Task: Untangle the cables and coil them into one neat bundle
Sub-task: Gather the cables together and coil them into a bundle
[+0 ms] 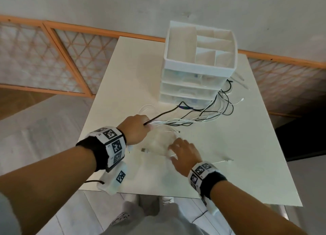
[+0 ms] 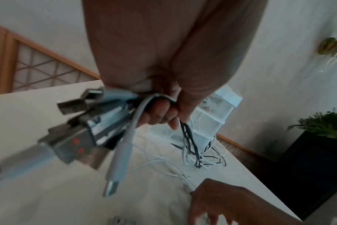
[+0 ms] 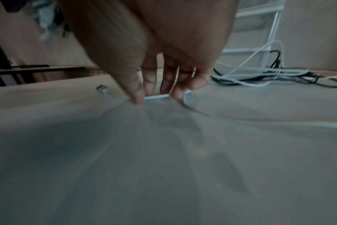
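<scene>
Left hand (image 1: 135, 128) is fisted round a bunch of cables (image 1: 187, 121), black and white mixed. The strands leave the grip on its far side and run across the tabletop (image 1: 229, 164) to a loose tangle beside the base of a white drawer unit (image 1: 197, 63). In the left wrist view the USB plugs (image 2: 83, 121) of those cables stick out of the near side of the fist, fanned and blurred; one white plug end (image 2: 115, 172) hangs down below the fingers.

Right hand (image 1: 184, 154) is low over the tabletop, just near of the left grip, fingers spread and fairly straight. In the right wrist view the fingertips (image 3: 138, 99) come down on a thin white cable (image 3: 157, 97) lying flat (touching or pinching it, cannot tell, too blurred). A loose metal plug (image 1: 145, 150) lies on the tabletop to the left of this hand, between the two wrists. Another white cable end (image 1: 227, 159) lies to its right, apart from the bunch.

A potted plant (image 2: 321, 126) stands past the tabletop edge in the left wrist view.
</scene>
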The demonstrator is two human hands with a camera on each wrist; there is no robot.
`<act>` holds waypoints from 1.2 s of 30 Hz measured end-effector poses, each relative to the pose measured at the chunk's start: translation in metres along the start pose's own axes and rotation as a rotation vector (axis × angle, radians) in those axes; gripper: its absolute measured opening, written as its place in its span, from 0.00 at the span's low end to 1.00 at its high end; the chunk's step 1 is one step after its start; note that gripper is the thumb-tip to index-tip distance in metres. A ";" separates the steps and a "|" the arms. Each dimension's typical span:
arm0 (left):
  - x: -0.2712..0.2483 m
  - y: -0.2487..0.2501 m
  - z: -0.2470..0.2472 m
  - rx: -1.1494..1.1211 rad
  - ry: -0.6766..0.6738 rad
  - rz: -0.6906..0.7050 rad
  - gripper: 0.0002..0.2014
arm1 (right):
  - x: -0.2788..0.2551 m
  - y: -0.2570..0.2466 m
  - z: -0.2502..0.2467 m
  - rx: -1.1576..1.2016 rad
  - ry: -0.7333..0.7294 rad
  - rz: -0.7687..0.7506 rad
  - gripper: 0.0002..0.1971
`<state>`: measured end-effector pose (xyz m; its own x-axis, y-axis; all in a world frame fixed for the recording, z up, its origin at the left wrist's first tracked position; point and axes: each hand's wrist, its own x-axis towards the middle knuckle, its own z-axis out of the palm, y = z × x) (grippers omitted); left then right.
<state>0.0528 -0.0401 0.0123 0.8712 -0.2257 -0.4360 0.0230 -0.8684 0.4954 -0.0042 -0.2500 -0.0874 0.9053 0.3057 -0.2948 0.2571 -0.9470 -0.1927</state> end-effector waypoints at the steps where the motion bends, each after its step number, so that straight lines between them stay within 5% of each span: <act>1: 0.000 0.002 -0.001 -0.001 0.000 0.003 0.13 | 0.001 -0.004 0.001 -0.086 -0.007 0.001 0.16; 5: 0.001 0.011 -0.001 -0.046 -0.001 0.020 0.16 | 0.004 -0.014 -0.009 -0.182 0.064 -0.047 0.12; 9: 0.000 0.021 -0.004 -0.115 0.017 0.106 0.13 | 0.010 -0.018 -0.054 0.041 0.346 -0.243 0.07; 13: -0.001 0.035 -0.012 -0.439 -0.004 0.196 0.14 | 0.017 -0.012 -0.115 0.318 0.532 -0.351 0.03; 16: -0.001 0.045 -0.031 -0.488 0.100 0.206 0.15 | 0.016 0.014 -0.150 0.499 0.599 -0.180 0.03; 18: 0.000 0.048 -0.048 -0.498 0.181 0.228 0.16 | 0.019 0.047 -0.158 0.495 0.589 0.085 0.01; 21: 0.002 0.044 -0.067 -0.513 0.285 0.214 0.20 | 0.017 0.096 -0.147 0.350 0.399 0.456 0.10; 24: 0.006 0.036 -0.071 -0.395 0.355 0.160 0.23 | 0.008 0.109 -0.155 0.473 0.319 0.613 0.15; 30: 0.013 0.029 -0.053 -0.138 0.303 0.016 0.24 | 0.004 0.105 -0.234 0.907 0.952 0.434 0.11; 36: 0.023 0.034 -0.031 -0.066 0.269 -0.034 0.25 | 0.014 0.106 -0.254 0.974 1.169 0.248 0.10</act>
<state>0.0886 -0.0606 0.0427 0.9680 -0.0639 -0.2427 0.0788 -0.8408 0.5356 0.1214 -0.3710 0.1257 0.7610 -0.5302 0.3739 0.1730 -0.3896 -0.9046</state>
